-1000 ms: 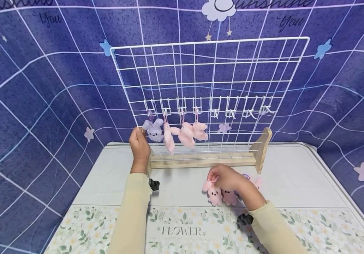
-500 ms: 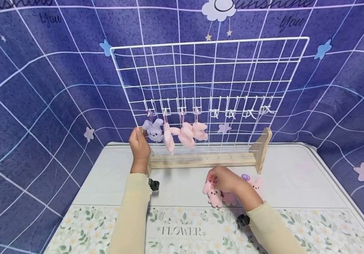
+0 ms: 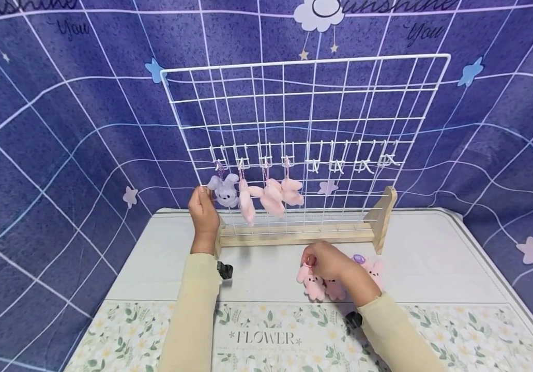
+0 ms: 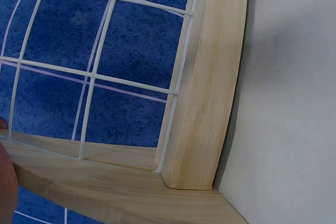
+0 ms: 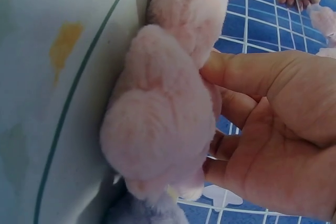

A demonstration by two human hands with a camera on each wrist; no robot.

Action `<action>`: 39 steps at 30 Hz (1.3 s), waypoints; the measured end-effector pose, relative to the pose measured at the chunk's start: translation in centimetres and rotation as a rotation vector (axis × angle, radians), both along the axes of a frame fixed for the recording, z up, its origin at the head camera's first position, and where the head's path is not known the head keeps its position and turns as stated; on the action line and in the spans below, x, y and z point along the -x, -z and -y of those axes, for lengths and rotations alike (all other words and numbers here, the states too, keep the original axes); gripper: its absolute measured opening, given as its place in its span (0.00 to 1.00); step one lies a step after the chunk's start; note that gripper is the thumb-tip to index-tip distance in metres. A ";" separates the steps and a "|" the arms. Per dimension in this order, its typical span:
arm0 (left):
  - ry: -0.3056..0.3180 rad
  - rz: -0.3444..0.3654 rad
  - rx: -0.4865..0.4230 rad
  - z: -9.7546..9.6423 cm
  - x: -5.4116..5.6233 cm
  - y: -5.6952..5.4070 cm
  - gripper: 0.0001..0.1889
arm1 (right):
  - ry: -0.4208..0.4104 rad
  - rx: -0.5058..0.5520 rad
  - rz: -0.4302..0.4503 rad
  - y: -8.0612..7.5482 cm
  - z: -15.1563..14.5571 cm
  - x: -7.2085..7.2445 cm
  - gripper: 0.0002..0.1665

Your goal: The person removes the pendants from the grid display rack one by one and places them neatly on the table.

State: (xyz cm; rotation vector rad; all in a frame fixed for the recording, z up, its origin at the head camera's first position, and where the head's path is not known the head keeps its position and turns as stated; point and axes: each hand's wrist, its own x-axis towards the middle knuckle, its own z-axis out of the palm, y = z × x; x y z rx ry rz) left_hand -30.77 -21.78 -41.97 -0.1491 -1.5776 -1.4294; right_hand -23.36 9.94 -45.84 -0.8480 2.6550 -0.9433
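My left hand [image 3: 204, 214] grips the left wooden end post of a white wire display rack [image 3: 296, 238]; in the left wrist view only a bit of finger shows at the edge. Low over the table, my right hand [image 3: 333, 261] pinches the top of a pink bunny plush keychain [image 3: 314, 288], near its ear and chain. A second pink plush [image 3: 335, 291] touches it, partly under the hand. Behind the wrist lie another pink plush [image 3: 375, 271] and a purple ring [image 3: 359, 259]. In the right wrist view, fluffy pink plush [image 5: 157, 108] sits against the fingers.
From hooks on the rack's left half hang a purple bunny plush [image 3: 226, 192] and three pink plushes [image 3: 273, 199]. Several bare hooks [image 3: 337, 165] line the right half. A floral mat [image 3: 266, 338] covers the table front; a patterned blue cloth [image 3: 61, 155] surrounds everything.
My right wrist has shifted slightly left, and the purple ring and pink plush behind it show more. The pinched plush has barely moved. My left hand stays put.
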 end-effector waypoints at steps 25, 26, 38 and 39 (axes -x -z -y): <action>0.010 -0.023 0.010 -0.1 -0.2 -0.1 0.19 | 0.063 1.280 1.068 -3.5 1.7 2.1 0.20; 0.009 -0.030 0.004 -0.2 -0.3 -0.3 0.19 | 0.022 1.343 1.153 -3.7 1.7 2.3 0.19; -0.028 0.032 0.012 1.4 1.8 1.8 0.21 | -0.095 1.689 1.477 -5.6 2.2 2.6 0.28; -0.028 0.031 0.009 1.4 1.8 1.8 0.21 | -0.101 1.701 1.487 -5.7 2.2 2.5 0.26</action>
